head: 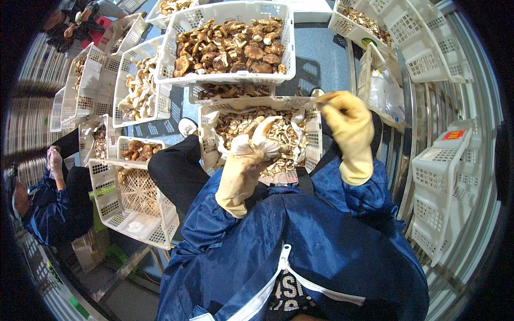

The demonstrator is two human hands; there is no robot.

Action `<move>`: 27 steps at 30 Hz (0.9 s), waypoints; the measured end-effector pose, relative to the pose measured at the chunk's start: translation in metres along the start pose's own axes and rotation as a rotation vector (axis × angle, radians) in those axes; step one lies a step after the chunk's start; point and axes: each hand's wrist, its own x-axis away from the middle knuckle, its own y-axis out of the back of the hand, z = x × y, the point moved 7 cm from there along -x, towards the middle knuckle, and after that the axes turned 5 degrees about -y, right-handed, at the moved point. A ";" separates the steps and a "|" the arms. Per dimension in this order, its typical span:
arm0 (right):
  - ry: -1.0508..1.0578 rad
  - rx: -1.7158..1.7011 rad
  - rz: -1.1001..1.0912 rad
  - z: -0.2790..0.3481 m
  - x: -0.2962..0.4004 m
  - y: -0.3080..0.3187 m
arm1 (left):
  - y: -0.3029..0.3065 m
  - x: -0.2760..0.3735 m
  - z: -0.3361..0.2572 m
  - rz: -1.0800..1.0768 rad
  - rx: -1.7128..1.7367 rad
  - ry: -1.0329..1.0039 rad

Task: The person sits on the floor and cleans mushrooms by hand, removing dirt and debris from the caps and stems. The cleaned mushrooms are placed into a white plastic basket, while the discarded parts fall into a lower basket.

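My left hand (247, 170), in a cream rubber glove with whitish fingers, is raised over a white perforated crate (207, 144) between my knees. It grips what looks like a pale mushroom (266, 126), partly hidden by the fingers. Thin brown and white mushroom trimmings (237, 124) fill this crate over a pale liner. To the right, above the crate's corner, my right hand (347, 124) wears a yellow glove. Its fingers curl, with brown at the tips; whether that is a held scrap or a stain is unclear.
Ahead, a large crate (225, 78) of brown mushrooms stands over another crate. A crate (140, 120) of pale mushrooms sits left of it. An open crate (136, 224) lies by my left knee. A seated co-worker (60, 200) is at far left. Crates (433, 180) line the right side.
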 end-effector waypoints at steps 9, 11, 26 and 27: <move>0.061 -0.009 0.225 0.011 0.008 -0.075 | 0.006 0.001 0.004 -0.071 0.006 0.066; 0.088 0.056 0.183 0.018 0.009 -0.072 | -0.003 0.000 -0.002 -0.052 0.047 -0.028; -0.211 -0.240 0.096 -0.011 -0.025 -0.043 | 0.023 -0.021 0.018 0.016 0.351 0.216; -0.307 -0.337 0.071 -0.021 -0.031 -0.036 | 0.028 -0.021 0.012 -0.014 0.294 0.208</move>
